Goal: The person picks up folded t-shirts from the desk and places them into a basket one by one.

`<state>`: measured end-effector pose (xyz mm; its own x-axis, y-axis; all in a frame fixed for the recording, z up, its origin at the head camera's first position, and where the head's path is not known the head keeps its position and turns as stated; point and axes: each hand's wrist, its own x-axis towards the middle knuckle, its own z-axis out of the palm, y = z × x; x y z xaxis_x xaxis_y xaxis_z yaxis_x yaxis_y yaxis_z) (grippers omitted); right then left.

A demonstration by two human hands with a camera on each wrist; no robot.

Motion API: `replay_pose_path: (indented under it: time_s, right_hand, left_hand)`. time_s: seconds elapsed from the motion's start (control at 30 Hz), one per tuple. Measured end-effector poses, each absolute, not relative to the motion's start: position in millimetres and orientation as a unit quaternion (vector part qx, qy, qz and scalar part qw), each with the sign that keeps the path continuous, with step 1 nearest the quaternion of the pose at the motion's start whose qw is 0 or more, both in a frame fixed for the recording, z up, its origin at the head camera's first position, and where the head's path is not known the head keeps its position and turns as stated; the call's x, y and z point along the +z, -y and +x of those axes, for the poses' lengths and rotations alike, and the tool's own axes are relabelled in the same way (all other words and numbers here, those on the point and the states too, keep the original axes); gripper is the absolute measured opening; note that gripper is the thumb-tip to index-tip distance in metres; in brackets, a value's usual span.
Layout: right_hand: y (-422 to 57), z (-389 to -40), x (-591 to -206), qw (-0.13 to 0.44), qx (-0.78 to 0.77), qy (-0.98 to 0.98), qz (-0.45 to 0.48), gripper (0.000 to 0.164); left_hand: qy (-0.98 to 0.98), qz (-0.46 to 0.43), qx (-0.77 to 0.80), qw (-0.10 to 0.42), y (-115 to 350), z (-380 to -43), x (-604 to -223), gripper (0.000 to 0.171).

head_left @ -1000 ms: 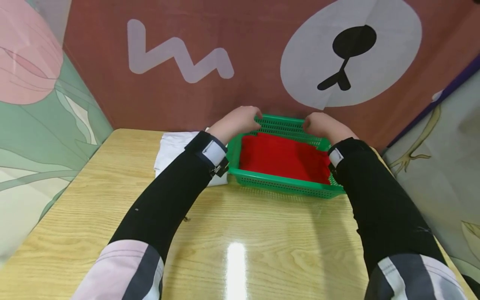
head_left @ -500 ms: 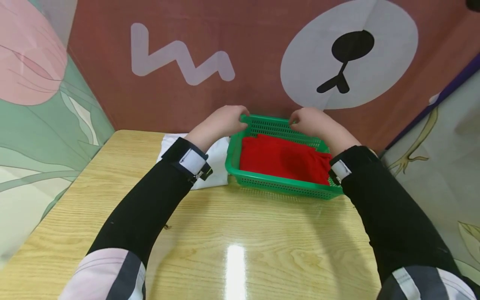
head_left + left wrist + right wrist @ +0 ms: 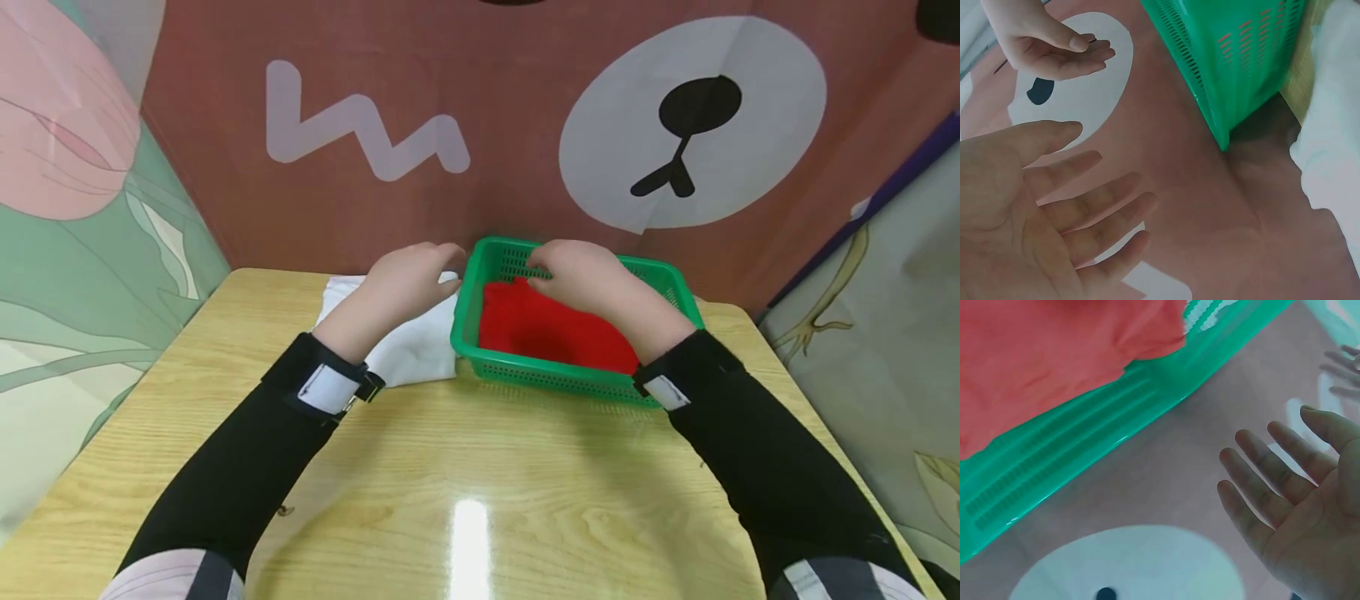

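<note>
A green plastic basket (image 3: 555, 379) with perforated walls stands at the back of the table, and folded red cloth (image 3: 555, 333) lies inside it. Left of the basket is a folded white cloth (image 3: 420, 350). My left hand (image 3: 408, 279) hovers above the white cloth near the basket's left rim; in the left wrist view its fingers (image 3: 1094, 206) are spread and hold nothing. Over the basket and red cloth is my right hand (image 3: 581, 275), bare palm and relaxed fingers (image 3: 1260, 481) showing in the right wrist view.
The wooden table (image 3: 450, 458) ends at a brown cloth backdrop (image 3: 360, 217) printed with a bear's muzzle, just behind the basket. A printed curtain (image 3: 885, 317) hangs along the right side.
Both hands have moved left and nearer the person, the left from the basket's rim to above the white cloth. The basket and cloths stay in place; the head view tilts up slightly.
</note>
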<state>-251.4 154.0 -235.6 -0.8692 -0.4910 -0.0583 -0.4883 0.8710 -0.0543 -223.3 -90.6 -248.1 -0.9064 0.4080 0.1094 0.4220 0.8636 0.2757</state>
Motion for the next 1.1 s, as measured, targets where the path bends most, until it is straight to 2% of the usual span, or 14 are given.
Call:
replay_pose_path:
  time_s: [0.33, 0.6, 0.83, 1.1]
  right_hand:
    - [-128, -227, -244, -0.032, -0.012, -0.945, -0.324, 0.040]
    - [-113, -223, -257, -0.033, 0.002, -0.939, -0.342, 0.041]
    - [-94, -214, -276, -0.081, 0.037, -0.915, -0.393, 0.041]
    - [-73, -205, -288, -0.087, 0.080, -0.900, -0.420, 0.042]
  left_hand:
    - [0.974, -0.190, -0.110, 0.049, 120, -197, -260, 0.046]
    - [0.978, -0.178, -0.068, 0.082, 142, -179, -272, 0.044]
    - [0.980, -0.173, -0.046, 0.090, 156, -163, -288, 0.041]
    - [0.980, -0.167, -0.041, 0.099, 162, -154, -306, 0.040]
